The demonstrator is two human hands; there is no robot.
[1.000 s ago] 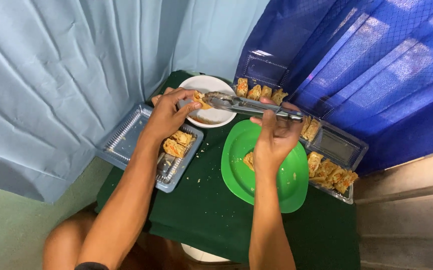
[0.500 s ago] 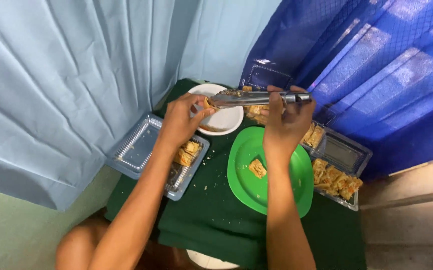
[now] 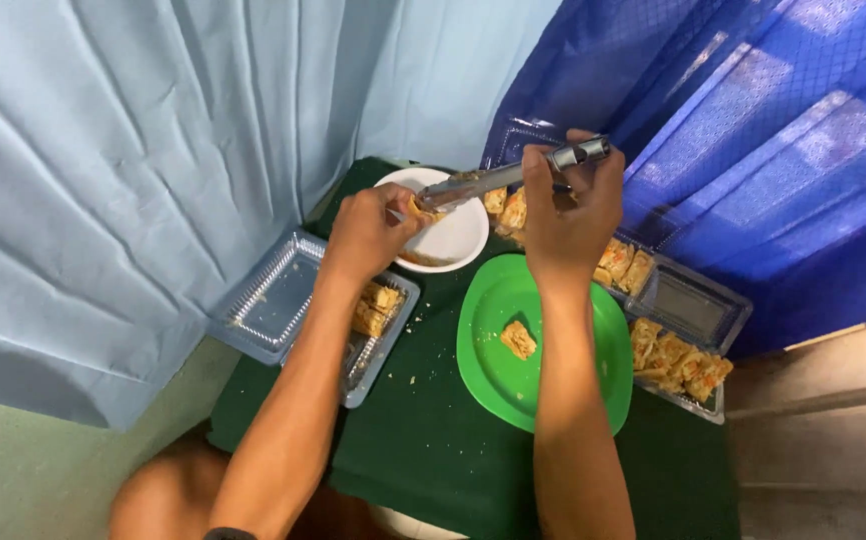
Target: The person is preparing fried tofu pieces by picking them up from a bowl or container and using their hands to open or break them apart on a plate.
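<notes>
Here, a small table draped in a dark green cloth (image 3: 433, 450) stands in a corner hung with a pale blue curtain (image 3: 133, 170) on one side and a deep blue curtain (image 3: 753, 130) on the other. The right hand (image 3: 568, 205) is clenched round metal tongs (image 3: 503, 180), whose tips reach over a white bowl (image 3: 453, 235). There the left hand (image 3: 368, 230) pinches a small golden pastry piece (image 3: 419, 207) at the tong tips. A green plate (image 3: 553, 345) carries one pastry square (image 3: 518, 340). Clear plastic trays (image 3: 283, 305) with more pieces flank it on both sides
</notes>
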